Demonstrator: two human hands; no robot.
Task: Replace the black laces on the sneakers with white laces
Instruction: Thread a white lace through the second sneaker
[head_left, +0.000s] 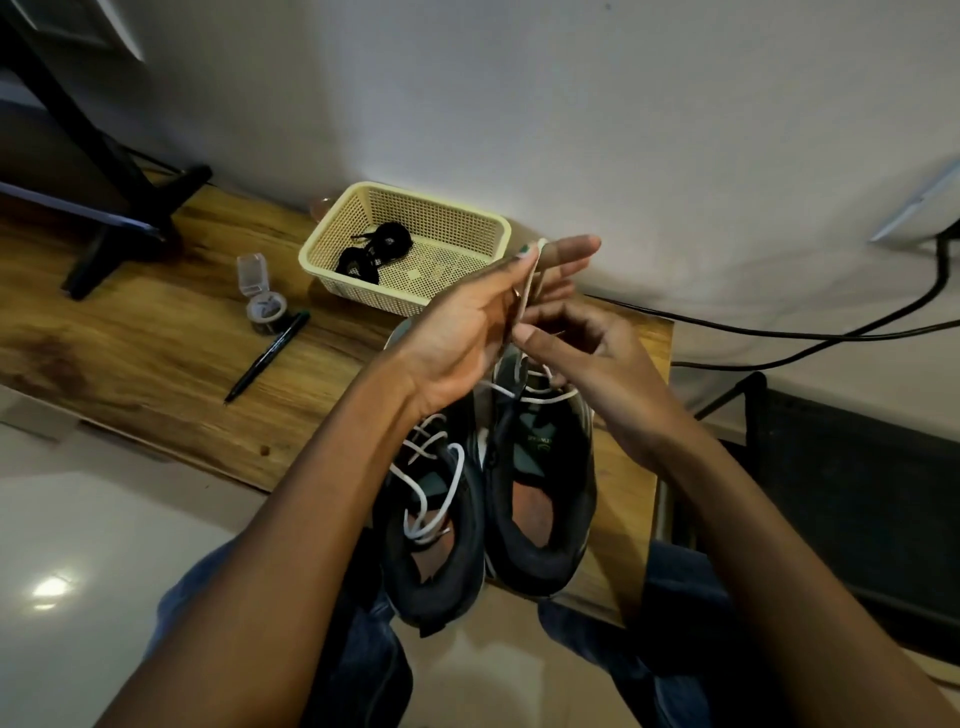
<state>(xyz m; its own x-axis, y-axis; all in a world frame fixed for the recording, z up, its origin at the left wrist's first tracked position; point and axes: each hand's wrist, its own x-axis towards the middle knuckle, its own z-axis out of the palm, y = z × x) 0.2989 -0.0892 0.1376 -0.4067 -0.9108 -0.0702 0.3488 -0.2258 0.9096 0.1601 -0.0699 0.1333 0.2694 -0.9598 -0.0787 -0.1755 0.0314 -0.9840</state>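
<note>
Two dark sneakers stand side by side on the wooden table, heels toward me. The left sneaker (431, 519) has a white lace (441, 478) threaded loosely through it. The right sneaker (540, 488) carries white lace (540, 397) across its upper eyelets. My left hand (467, 332) is raised above the shoes and pinches the white lace's two ends (532, 283) between thumb and fingers, pulled upward. My right hand (582, 348) has its fingers curled round the same lace just above the right shoe. The black laces (374, 252) lie in the cream basket (332, 239).
A black pen (267, 356) and a small clear container (262, 304) lie on the table (156, 332) left of the basket. A black stand (119, 171) rises at far left. Cables (779, 332) run along the wall at right. My knees are below the table edge.
</note>
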